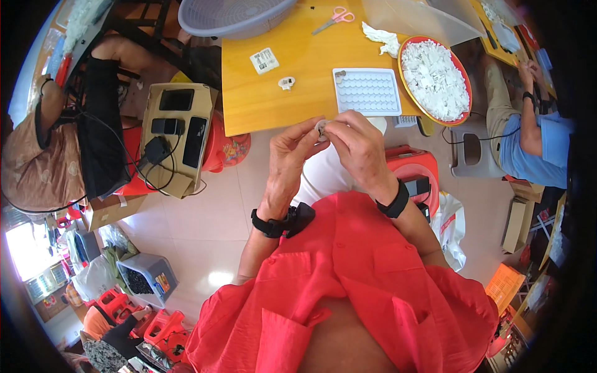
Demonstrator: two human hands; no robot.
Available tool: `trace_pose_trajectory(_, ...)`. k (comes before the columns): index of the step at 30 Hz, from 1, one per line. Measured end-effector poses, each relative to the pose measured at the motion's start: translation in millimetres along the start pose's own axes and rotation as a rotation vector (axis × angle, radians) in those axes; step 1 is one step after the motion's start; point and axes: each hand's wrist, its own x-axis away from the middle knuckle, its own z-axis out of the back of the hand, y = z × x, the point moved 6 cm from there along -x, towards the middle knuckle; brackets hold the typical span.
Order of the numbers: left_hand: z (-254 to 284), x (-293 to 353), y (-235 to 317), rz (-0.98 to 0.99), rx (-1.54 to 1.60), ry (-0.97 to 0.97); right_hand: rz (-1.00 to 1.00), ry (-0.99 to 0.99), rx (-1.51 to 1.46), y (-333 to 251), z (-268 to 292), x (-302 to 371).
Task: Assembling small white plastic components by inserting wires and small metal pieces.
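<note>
As I follow the headset's view from afar, moving from the left, I first meet an open cardboard box holding phones and other dark devices, standing off the yellow table. On the table's left part lie a printed white card and, just beside it, a loose whitish part with a dark middle. Below the table edge is the left hand, its thumb and fingers pinching a small round piece, pale with something darker at its centre. The right hand closes on the same piece from the other side, fingertips gathered; I cannot tell which finger bears the grip. Pink-handled scissors lie farther back, touched by neither hand.

Past them sits a white tray of round cells, with a few grey discs at its far left corner only. From that I'd judge the work to be early: a little set down, most cells left, and the piece in the fingers not yet finished with. At the right, a red-rimmed bowl is heaped with slender white pieces, so plenty of those remain.
</note>
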Motion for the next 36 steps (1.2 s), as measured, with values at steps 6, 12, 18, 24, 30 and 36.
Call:
trace_pose_trajectory(6,-3.8,-0.8,2.2,0.01,0.001,-0.071,-0.244,-0.055,-0.273,15.8,1.7,-2.0)
trace_pose_trajectory(12,-6.5,-2.3,3.3,0.028,-0.036,-0.142,-0.697,-0.161,-0.696,40.0,-9.7,2.5)
trace_pose_trajectory(18,4.6,-2.3,-8.8,0.097,0.144,-0.101,-0.541,-0.111,-0.544,74.8,-0.8,-25.8)
trace_pose_trajectory(24,16.7,-6.0,-12.3,0.111,0.219,-0.086,-0.227,0.045,0.202,101.2,-7.4,-48.6)
trace_pose_trajectory(30,24.3,-4.6,-14.3,0.105,0.271,-0.06,-0.18,-0.004,0.323,96.4,-15.9,-50.7)
trace_pose_trajectory(36,23.4,-5.1,-12.3,0.105,0.313,-0.054,-0.228,0.046,0.125,90.5,-6.3,-49.4)
